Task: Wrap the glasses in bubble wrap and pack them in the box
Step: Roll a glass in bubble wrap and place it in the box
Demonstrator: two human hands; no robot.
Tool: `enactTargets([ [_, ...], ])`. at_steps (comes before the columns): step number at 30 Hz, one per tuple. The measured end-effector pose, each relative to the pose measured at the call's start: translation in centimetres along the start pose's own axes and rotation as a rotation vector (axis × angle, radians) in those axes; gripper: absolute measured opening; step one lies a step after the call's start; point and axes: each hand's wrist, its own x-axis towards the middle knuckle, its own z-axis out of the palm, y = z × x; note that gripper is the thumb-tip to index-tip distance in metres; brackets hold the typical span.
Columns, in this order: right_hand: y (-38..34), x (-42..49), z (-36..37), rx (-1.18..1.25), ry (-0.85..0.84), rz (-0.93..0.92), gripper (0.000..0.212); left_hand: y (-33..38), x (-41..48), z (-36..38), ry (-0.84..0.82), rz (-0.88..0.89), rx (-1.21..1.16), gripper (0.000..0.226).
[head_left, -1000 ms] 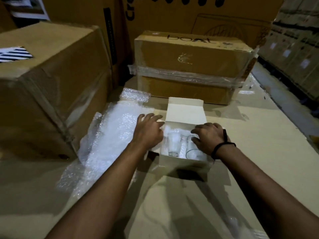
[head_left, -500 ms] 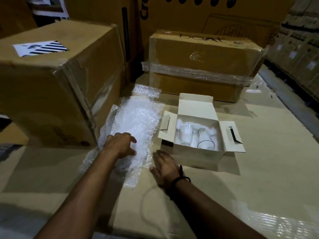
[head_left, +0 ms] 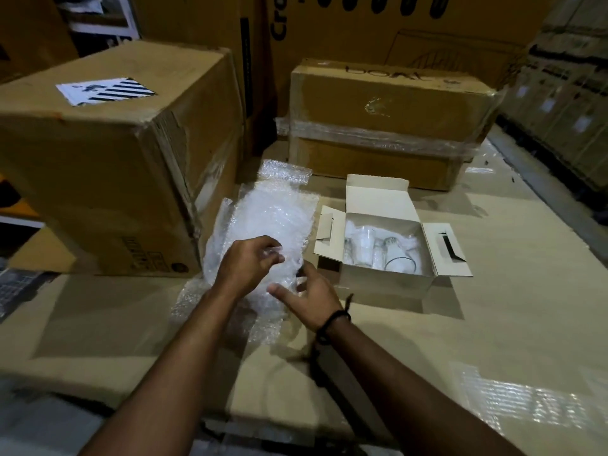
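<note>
My left grip (head_left: 250,268) pinches the near part of the wrap (head_left: 269,215), fingers curled into the plastic. My right grip (head_left: 312,289) is spread wide with nothing held, its fingertips at the wrap's near right edge. The wrap lies crumpled on the counter (head_left: 493,307), just left of the box (head_left: 385,286). The glasses (head_left: 363,246) stand inside the box, unwrapped as far as I can tell, though something pale lies among them.

I judge the step in hand to be freeing and flattening one sheet. To do it well, I should peel a single layer away with my left grip while my right holds the rest down, then smooth it flat with room on all sides. The plastic clings and bunches, so slow, even pulls should work better than a tug. Only then should I lift a glass out, lay it near one edge, and roll.

Counting: one white box, its lid and two side flaps open. One heap of wrap; I cannot tell how many sheets are in it. At least two glasses, perhaps three, since clear walls blur together. Two large cartons stand near, one (head_left: 108,166) at the left and one (head_left: 388,103) behind the box. One dark band (head_left: 334,319) circles my right wrist.
</note>
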Motion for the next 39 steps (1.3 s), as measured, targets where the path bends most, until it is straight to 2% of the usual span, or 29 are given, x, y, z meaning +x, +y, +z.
enactTargets([
  [2,-0.3,1.0,1.4,-0.012,0.009,0.007,0.054,-0.6,-0.1,-0.1,-0.087,-0.024,-0.123,0.017],
  [4,0.3,1.9,2.2,-0.138,0.031,0.028,0.024,-1.5,-0.6,-0.3,-0.047,-0.067,-0.218,0.024],
  [5,0.8,2.1,2.3,-0.19,0.039,0.052,0.019,-2.0,-0.7,-0.4,-0.007,-0.103,-0.259,0.032],
  [7,2.0,1.8,2.3,-0.392,0.086,0.061,0.019,-2.9,-0.4,-0.2,0.023,-0.195,-0.282,0.04],
  [9,3.4,1.4,2.4,-0.591,0.15,-0.016,0.02,-4.1,0.3,0.4,-0.023,-0.277,-0.185,0.04],
  [13,4.6,1.4,2.5,-0.605,0.098,-0.103,0.026,-5.4,2.2,1.9,-0.163,-0.288,0.18,0.073],
  [15,4.5,1.6,2.3,-0.588,0.078,-0.115,0.026,-5.8,3.1,2.5,-0.175,-0.313,0.34,0.069],
  [16,4.5,1.5,2.2,-0.588,0.074,-0.123,0.027,-6.0,3.5,2.6,-0.16,-0.3,0.391,0.057],
  [18,4.7,1.5,2.1,-0.597,0.068,-0.136,0.03,-6.2,4.2,2.7,-0.065,-0.273,0.391,0.029],
  [19,4.8,1.5,2.1,-0.592,0.068,-0.142,0.031,-6.2,4.5,2.5,0.016,-0.271,0.358,0.025],
  [22,4.8,1.3,2.1,-0.594,0.073,-0.136,0.03,-5.5,5.0,1.5,0.261,-0.228,0.163,0.03],
  [25,4.9,1.5,2.1,-0.57,0.024,-0.087,0.044,-3.6,3.7,0.4,0.408,-0.026,-0.011,0.035],
  [27,5.0,1.3,1.7,-0.474,-0.009,-0.096,0.058,-2.3,1.8,0.1,0.464,0.084,-0.029,0.028],
  [30,4.8,0.2,0.9,0.033,0.102,-0.074,0.053,-1.2,-1.8,0.7,0.473,0.155,-0.04,0.024],
  [32,3.6,-0.5,0.3,0.316,0.206,0.009,0.048,-0.9,-4.1,1.2,0.469,0.198,-0.072,0.026],
  [34,1.5,-0.1,0.1,0.587,0.145,0.142,0.057,-0.7,-5.9,1.6,0.459,0.26,-0.104,0.027],
  [35,0.2,0.3,0.0,0.712,0.095,0.241,0.052,-0.7,-6.7,1.8,0.444,0.307,-0.104,0.027],
  [37,-2.2,1.1,-0.4,0.772,0.113,0.402,0.033,-0.7,-7.9,2.0,0.384,0.419,-0.067,0.023],
  [39,-3.5,1.7,-0.8,0.704,0.196,0.413,0.019,-1.0,-8.8,2.1,0.296,0.504,-0.033,0.017],
])
